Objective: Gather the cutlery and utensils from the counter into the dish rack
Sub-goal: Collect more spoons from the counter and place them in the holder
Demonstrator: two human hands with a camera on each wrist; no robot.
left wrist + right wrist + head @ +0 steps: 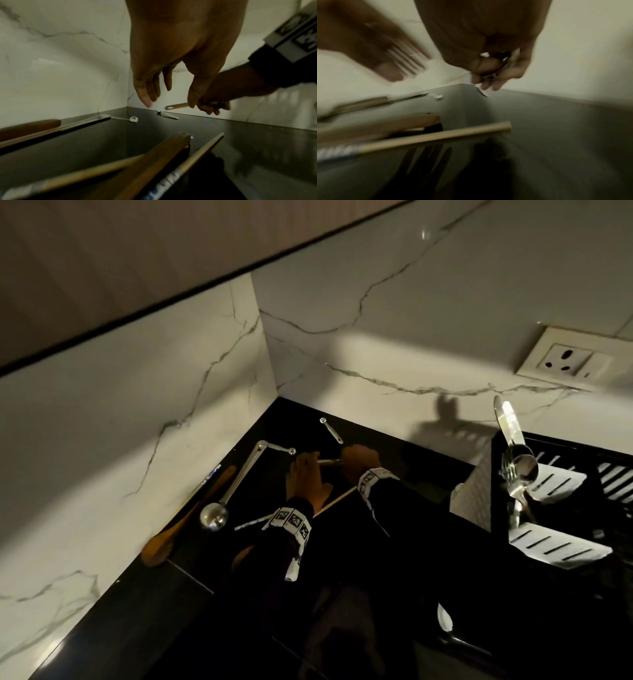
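On the black counter (421, 460) by the wall corner, my right hand (356, 457) grips a steel utensil (329, 462) just above the surface. Its flat handle with a hang hole (176, 106) points toward my left hand (308, 458). The left hand (169, 102) hovers with fingers straight and holds nothing; its thumb is beside that handle, and contact is unclear. The right wrist view is blurred but shows metal inside the curled right hand (488, 81). The black dish rack (582, 460) at the right holds several pieces of cutlery (517, 467).
A steel ladle (236, 484), two small steel measuring spoons (279, 449) (331, 431), a wooden spoon (191, 515) along the left wall and thin wooden sticks (337, 499) lie on the counter. Marble walls close the corner. A wall socket (565, 359) is above the rack.
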